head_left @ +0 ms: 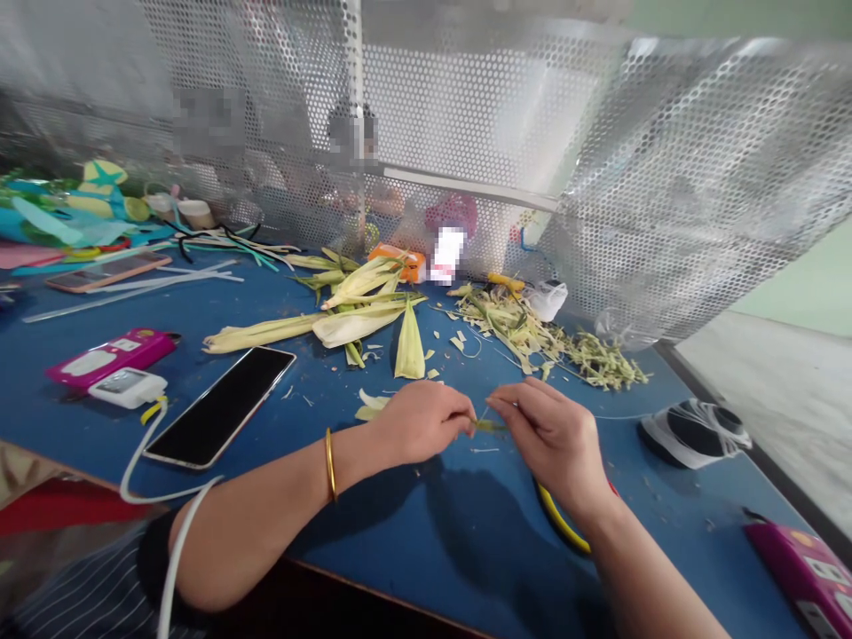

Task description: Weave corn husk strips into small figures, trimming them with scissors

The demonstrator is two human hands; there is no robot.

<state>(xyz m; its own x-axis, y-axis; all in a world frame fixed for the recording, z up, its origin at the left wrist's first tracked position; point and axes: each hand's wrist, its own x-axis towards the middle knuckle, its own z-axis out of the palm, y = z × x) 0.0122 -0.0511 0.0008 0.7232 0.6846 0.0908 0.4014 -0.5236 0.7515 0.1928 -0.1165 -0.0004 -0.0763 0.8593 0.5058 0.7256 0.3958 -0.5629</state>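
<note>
- The left forearm reaches in from the lower left, a smooth gold-coloured bangle (331,466) at its wrist; the left hand (422,422) is low over the blue tabletop (392,532), back upward, fingers pointing right.
- The right forearm comes up from the lower right; the right hand (559,444) bends inward, fingertips facing the left hand's, a narrow gap between them.
- The left thumb and fingers are pinched together, gripping one end of a small, narrow yellow-green strip of plant husk (489,426).
- The right thumb and forefinger are also closed together, pinching a thin pale thread (619,417) beside the strip's other end; whether they touch the strip too, I cannot tell.
- The strip lies roughly level between both hands, slim and slightly dull.
- The thread trails rightward toward a black-and-white spool-like bundle (696,433) on the tabletop.
</note>
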